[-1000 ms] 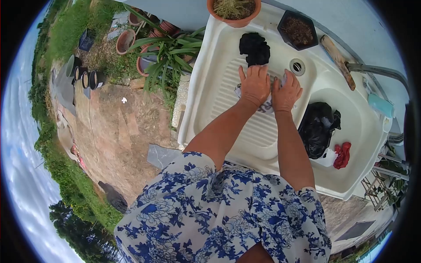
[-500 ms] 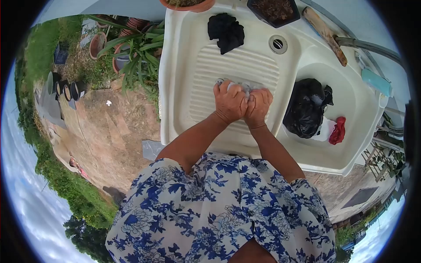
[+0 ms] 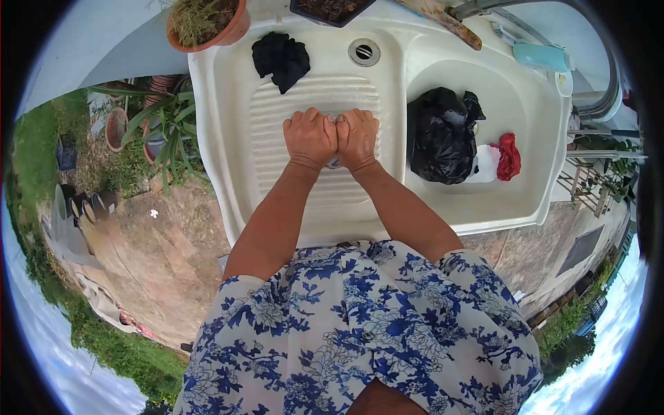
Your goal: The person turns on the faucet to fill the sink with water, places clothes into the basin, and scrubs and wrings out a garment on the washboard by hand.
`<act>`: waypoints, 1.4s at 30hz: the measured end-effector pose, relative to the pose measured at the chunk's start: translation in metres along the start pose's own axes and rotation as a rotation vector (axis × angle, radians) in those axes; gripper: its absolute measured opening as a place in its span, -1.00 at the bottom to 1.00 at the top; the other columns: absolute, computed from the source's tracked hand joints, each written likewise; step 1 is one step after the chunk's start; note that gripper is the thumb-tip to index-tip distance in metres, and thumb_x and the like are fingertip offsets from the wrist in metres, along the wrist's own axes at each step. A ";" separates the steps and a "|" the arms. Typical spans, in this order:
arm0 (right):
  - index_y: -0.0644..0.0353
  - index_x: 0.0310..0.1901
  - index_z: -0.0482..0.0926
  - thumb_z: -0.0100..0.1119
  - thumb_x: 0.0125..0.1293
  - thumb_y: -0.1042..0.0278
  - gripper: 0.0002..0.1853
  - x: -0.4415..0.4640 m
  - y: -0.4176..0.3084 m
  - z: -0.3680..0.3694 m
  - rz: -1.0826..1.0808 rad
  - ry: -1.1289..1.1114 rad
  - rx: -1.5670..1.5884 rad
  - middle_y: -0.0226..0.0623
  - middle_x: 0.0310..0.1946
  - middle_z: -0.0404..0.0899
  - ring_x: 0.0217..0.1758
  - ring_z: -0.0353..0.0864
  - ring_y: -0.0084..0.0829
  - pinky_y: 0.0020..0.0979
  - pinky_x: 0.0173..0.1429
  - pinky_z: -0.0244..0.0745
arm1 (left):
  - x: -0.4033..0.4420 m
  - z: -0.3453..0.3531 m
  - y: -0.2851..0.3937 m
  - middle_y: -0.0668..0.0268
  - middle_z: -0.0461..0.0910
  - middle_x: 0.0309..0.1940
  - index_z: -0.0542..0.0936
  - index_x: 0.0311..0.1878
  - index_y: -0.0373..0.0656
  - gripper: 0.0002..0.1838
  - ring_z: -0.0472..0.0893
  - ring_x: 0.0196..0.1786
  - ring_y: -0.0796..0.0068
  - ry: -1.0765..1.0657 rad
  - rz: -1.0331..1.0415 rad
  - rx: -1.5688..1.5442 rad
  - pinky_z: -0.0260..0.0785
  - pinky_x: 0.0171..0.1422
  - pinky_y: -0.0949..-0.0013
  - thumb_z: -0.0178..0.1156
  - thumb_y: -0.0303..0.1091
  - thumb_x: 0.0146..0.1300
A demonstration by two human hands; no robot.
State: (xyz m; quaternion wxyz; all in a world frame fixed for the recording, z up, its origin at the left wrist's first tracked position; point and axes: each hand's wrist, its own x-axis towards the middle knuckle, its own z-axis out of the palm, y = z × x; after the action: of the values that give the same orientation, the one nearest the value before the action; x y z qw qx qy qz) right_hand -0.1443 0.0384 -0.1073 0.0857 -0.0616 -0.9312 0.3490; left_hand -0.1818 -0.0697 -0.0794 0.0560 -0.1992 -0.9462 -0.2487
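Observation:
My left hand (image 3: 311, 138) and my right hand (image 3: 356, 137) press side by side, knuckles up, on the ribbed washboard (image 3: 273, 135) of a cream sink. Their fingers are curled closed over a greyish cloth (image 3: 333, 164), of which only a small bit shows below and between the hands. A crumpled black cloth (image 3: 281, 61) lies in the same basin above the ribs. Up and to the right of it is the round drain (image 3: 364, 52).
The right basin (image 3: 512, 86) holds a black plastic bag (image 3: 443, 136), a white cloth (image 3: 487, 164) and a red cloth (image 3: 509, 156). A clay plant pot (image 3: 207, 24), a dark planter (image 3: 333, 10) and a teal bottle (image 3: 541, 57) line the rim. A wooden piece (image 3: 443, 19) sits by the tap.
The view has shifted, so the sink appears further left and higher. My hands have moved over the cloth and now hide nearly all of it; earlier more of it showed above the fingers.

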 end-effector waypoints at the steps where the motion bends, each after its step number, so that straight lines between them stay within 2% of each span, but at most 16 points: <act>1: 0.09 -0.49 0.46 -0.10 0.20 0.26 -0.80 0.003 -0.002 0.000 -0.002 0.024 -0.013 -0.25 -0.44 0.47 -0.29 0.37 -0.19 -0.18 -0.13 0.15 | 0.001 -0.001 0.002 0.31 0.48 -0.51 0.49 -0.62 -0.14 -0.70 0.46 -0.39 0.23 -0.034 -0.048 0.024 0.18 -0.29 0.18 -0.05 -0.28 0.20; 4: 0.09 -0.41 0.53 -0.06 0.21 0.16 -0.76 0.011 -0.006 -0.014 0.149 -0.004 -0.019 -0.23 -0.43 0.49 -0.26 0.39 -0.17 -0.16 -0.07 0.22 | 0.008 0.011 -0.003 0.23 0.52 -0.54 0.52 -0.62 -0.15 -0.62 0.49 -0.38 0.21 -0.121 -0.276 0.111 0.23 -0.25 0.12 -0.05 -0.16 0.22; 6: 0.04 -0.30 0.59 0.00 0.21 0.07 -0.73 0.014 0.001 -0.036 0.289 -0.239 0.553 -0.21 -0.40 0.51 -0.20 0.42 -0.15 -0.20 0.02 0.29 | 0.005 0.012 -0.018 0.19 0.53 -0.56 0.54 -0.57 -0.18 -0.58 0.50 -0.38 0.18 -0.088 -0.483 -0.056 0.27 -0.19 0.08 -0.08 -0.10 0.24; 8: 0.00 -0.13 0.57 0.15 0.14 0.11 -0.72 -0.011 0.001 -0.063 0.284 -0.251 0.488 -0.22 -0.31 0.49 -0.16 0.44 -0.14 -0.28 0.07 0.34 | 0.000 -0.004 -0.026 0.15 0.53 -0.57 0.56 -0.51 -0.21 -0.53 0.51 -0.38 0.16 -0.090 -0.703 -0.229 0.30 -0.13 0.03 -0.10 -0.03 0.27; 10: 0.01 -0.03 0.50 0.26 0.07 0.24 -0.61 -0.043 -0.004 -0.090 -0.109 -0.200 0.001 -0.23 -0.20 0.46 -0.14 0.45 -0.13 -0.27 0.03 0.38 | -0.033 -0.030 -0.023 0.11 0.53 -0.40 0.57 -0.28 -0.23 -0.62 0.50 -0.27 0.14 -0.205 -0.893 -0.404 0.32 -0.02 0.06 0.03 -0.05 0.23; 11: 0.00 0.04 0.44 0.31 0.02 0.30 -0.52 -0.057 -0.006 -0.095 -0.069 -0.233 -0.018 -0.24 -0.15 0.42 -0.15 0.45 -0.15 -0.24 0.00 0.39 | -0.054 -0.038 -0.012 0.11 0.53 -0.40 0.57 -0.28 -0.23 -0.62 0.50 -0.27 0.14 -0.206 -0.889 -0.392 0.32 -0.02 0.06 0.03 -0.05 0.23; 13: 0.02 0.03 0.44 0.29 0.04 0.29 -0.54 -0.077 -0.006 -0.095 -0.047 -0.223 0.050 -0.23 -0.15 0.42 -0.16 0.45 -0.16 -0.23 -0.01 0.39 | -0.086 -0.051 0.015 0.11 0.44 -0.14 0.52 -0.10 -0.15 -0.68 0.46 -0.11 0.13 0.023 -0.012 0.031 0.34 0.02 0.14 0.21 -0.19 0.13; 16: 0.10 -0.04 0.47 0.21 0.12 0.24 -0.64 -0.091 -0.003 -0.110 0.018 -0.251 0.179 -0.18 -0.22 0.43 -0.14 0.46 -0.19 -0.23 -0.04 0.39 | -0.112 -0.083 0.039 0.14 0.32 0.01 0.47 0.03 0.00 -0.58 0.40 -0.01 0.08 -0.351 -0.131 0.126 0.34 0.03 0.13 0.28 -0.35 0.05; 22: 0.24 -0.14 0.50 0.11 0.19 0.16 -0.67 -0.124 0.029 -0.174 0.294 -0.419 0.425 -0.10 -0.33 0.52 -0.28 0.52 -0.28 -0.32 -0.14 0.39 | -0.146 -0.094 0.054 0.15 0.33 0.10 0.46 0.10 0.05 -0.56 0.41 0.06 0.07 -0.170 -0.236 0.131 0.35 0.06 0.15 0.19 -0.44 0.10; 24: 0.24 -0.16 0.52 0.10 0.21 0.16 -0.69 -0.133 0.049 -0.179 0.608 -0.387 0.622 -0.18 -0.32 0.56 -0.36 0.50 -0.43 -0.41 -0.20 0.39 | -0.153 -0.084 0.043 0.11 0.41 0.07 0.44 0.12 0.00 -0.61 0.47 0.05 0.08 -0.063 -0.172 0.016 0.37 0.04 0.18 0.12 -0.43 0.19; 28: 0.18 -0.16 0.53 0.09 0.23 0.16 -0.72 -0.145 0.076 -0.201 0.838 -0.091 1.070 -0.33 -0.31 0.54 -0.32 0.47 -0.52 -0.48 -0.20 0.38 | -0.152 -0.095 0.042 0.07 0.55 -0.20 0.41 0.10 -0.16 -0.69 0.61 -0.27 0.08 -0.136 -0.666 -0.119 0.49 -0.16 0.21 -0.07 -0.28 0.37; 31: 0.08 -0.10 0.50 0.07 0.24 0.17 -0.74 -0.148 0.090 -0.204 0.882 0.128 1.245 -0.41 -0.20 0.53 -0.24 0.46 -0.51 -0.40 -0.14 0.38 | -0.126 -0.127 0.057 0.18 0.46 -0.13 0.40 0.09 -0.20 -0.64 0.62 -0.24 0.35 0.111 -1.036 -0.769 0.53 -0.35 0.27 -0.13 -0.19 0.37; 34: 0.08 -0.02 0.45 0.04 0.26 0.17 -0.70 -0.150 0.081 -0.211 0.937 0.288 1.131 -0.38 -0.10 0.49 -0.10 0.46 -0.46 -0.25 -0.04 0.39 | -0.119 -0.137 0.039 0.16 0.42 -0.07 0.38 0.12 -0.19 -0.60 0.60 -0.17 0.29 0.220 -1.076 -1.233 0.53 -0.32 0.22 -0.11 -0.14 0.36; 36: 0.07 0.00 0.44 0.00 0.29 0.18 -0.70 -0.154 0.069 -0.213 1.018 0.266 1.445 -0.35 -0.02 0.47 0.03 0.46 -0.37 -0.12 0.05 0.37 | -0.126 -0.141 0.037 0.13 0.43 -0.05 0.34 0.17 -0.21 -0.55 0.57 -0.06 0.25 0.202 -1.037 -1.313 0.53 -0.21 0.17 -0.10 -0.11 0.36; 40: 0.05 -0.02 0.45 -0.04 0.33 0.16 -0.73 -0.158 0.051 -0.192 1.087 0.097 1.458 -0.33 -0.06 0.53 0.04 0.48 -0.34 -0.09 0.06 0.38 | -0.170 -0.143 0.029 0.03 0.40 0.08 0.28 0.20 -0.33 -0.38 0.52 0.05 0.14 -0.060 -0.872 -1.400 0.43 0.06 0.16 0.06 -0.01 0.27; 42: 0.02 -0.01 0.46 -0.04 0.34 0.13 -0.73 -0.163 0.034 -0.187 1.193 0.111 1.522 -0.38 -0.11 0.55 -0.01 0.50 -0.37 -0.14 0.02 0.39 | -0.199 -0.123 0.002 0.07 0.46 0.04 0.25 0.21 -0.33 -0.26 0.52 0.05 0.11 -0.415 -0.483 -0.572 0.39 0.10 0.18 0.24 -0.02 0.10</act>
State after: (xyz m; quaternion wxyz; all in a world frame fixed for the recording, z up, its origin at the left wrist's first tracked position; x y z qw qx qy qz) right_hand 0.0545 0.1552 -0.0095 -0.0445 -0.4685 -0.2663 0.8412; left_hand 0.0022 -0.1988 -0.0122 -0.2529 -0.0254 -0.8499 -0.4617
